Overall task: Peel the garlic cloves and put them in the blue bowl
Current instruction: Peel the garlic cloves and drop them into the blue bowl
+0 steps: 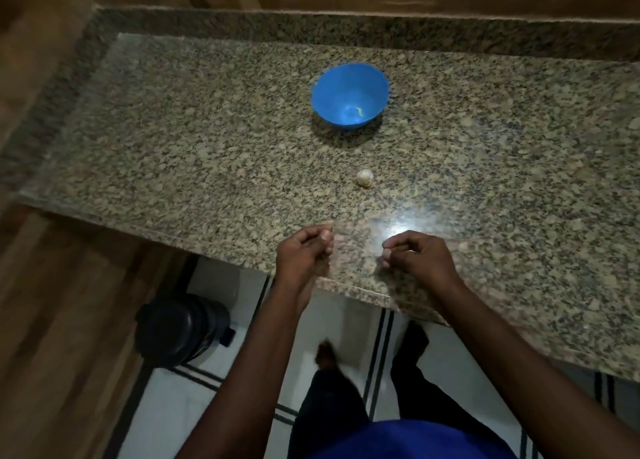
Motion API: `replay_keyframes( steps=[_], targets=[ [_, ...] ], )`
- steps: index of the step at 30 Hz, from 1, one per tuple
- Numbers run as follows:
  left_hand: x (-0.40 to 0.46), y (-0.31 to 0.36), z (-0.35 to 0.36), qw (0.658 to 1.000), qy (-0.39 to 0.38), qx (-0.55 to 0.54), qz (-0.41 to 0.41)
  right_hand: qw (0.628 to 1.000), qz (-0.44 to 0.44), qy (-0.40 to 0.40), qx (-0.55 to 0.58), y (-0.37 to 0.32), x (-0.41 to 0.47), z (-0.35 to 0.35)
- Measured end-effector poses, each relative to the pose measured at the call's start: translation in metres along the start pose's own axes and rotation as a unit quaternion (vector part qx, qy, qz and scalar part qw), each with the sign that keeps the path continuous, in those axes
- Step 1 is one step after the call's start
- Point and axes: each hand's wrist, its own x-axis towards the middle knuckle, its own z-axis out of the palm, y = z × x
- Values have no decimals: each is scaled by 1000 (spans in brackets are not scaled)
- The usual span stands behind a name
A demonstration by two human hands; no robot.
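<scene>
Wood panelling (52, 302) flanked the speckled granite worktop (207, 140) on the left, above a dark bin (180, 330) on the tiled floor (225, 420). Left hand (304, 250) and right hand (415, 254) hovered curled at the near edge; any grip was unclear. Beyond sat 1 garlic clove (364, 177) near the blue bowl (349, 95).

Speckled granite counter (207, 140), wood wall behind. Blue bowl (349, 95) upright mid-counter, a small pale sliver inside. White garlic bulb (364, 177) on counter between bowl and hands, apart from both. Left hand (304, 250) and right hand (415, 254) over near counter edge, fingers curled, contents unclear. Dark round bin (180, 330) on tiled floor below
</scene>
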Motion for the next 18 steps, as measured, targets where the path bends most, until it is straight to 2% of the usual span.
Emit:
replay_keyframes(
  steps=[7,13,18],
  targets=[
    [-26,28,-140,988,46,-142,35,992,3,-126,-11,-17,-21,162],
    [-51,46,-319,974,69,-205,64,977,-23,-201,-64,0,-52,364],
    [-59,41,-452,953,142,-257,67,964,-5,-261,-52,17,-78,508]
  ],
)
